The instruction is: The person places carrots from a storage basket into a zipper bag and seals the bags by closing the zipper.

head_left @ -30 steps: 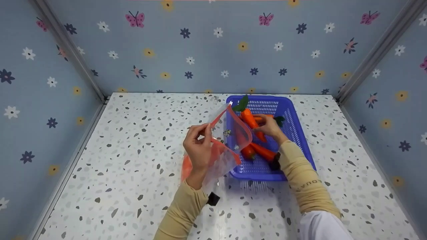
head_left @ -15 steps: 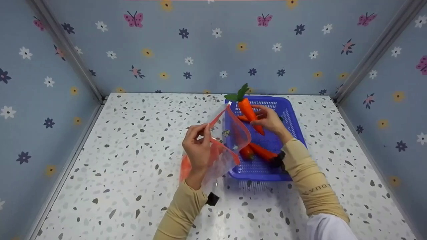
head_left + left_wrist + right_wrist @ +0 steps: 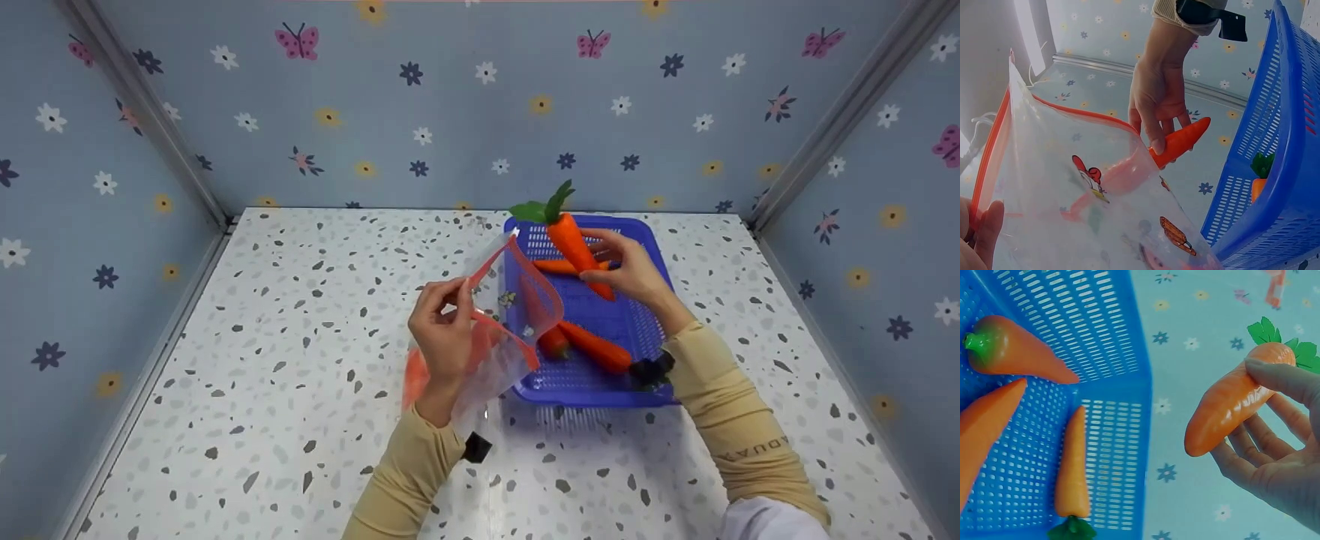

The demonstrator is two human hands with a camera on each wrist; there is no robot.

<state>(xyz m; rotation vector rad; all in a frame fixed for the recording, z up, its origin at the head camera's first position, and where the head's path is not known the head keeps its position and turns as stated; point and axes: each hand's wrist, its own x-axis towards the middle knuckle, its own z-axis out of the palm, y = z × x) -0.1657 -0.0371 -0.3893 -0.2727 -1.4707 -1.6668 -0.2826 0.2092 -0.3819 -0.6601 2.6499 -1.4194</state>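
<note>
My left hand (image 3: 442,330) pinches the edge of a clear plastic zip bag (image 3: 1095,185) with an orange-red rim and printed pictures. The bag's mouth gapes toward the blue basket. Above the basket, my right hand (image 3: 630,266) holds an orange carrot (image 3: 571,244) between thumb and fingers, its green leaves pointing up and away. In the right wrist view the same carrot (image 3: 1241,399) tilts with its tip downward. Part of the bag's body is hidden behind my left hand and wrist in the head view.
A blue perforated basket (image 3: 585,399) stands right of the bag on a speckled white table (image 3: 285,360). Inside lie a small carrot (image 3: 1074,467), another carrot (image 3: 600,349) and a red pepper-like vegetable with a green stem (image 3: 1022,349). Flower-patterned walls (image 3: 450,90) enclose the table.
My right hand has gripped the carrot and raised it out of the basket, then shifted slightly right with it. My left hand and the bag have stayed nearly in place.
</note>
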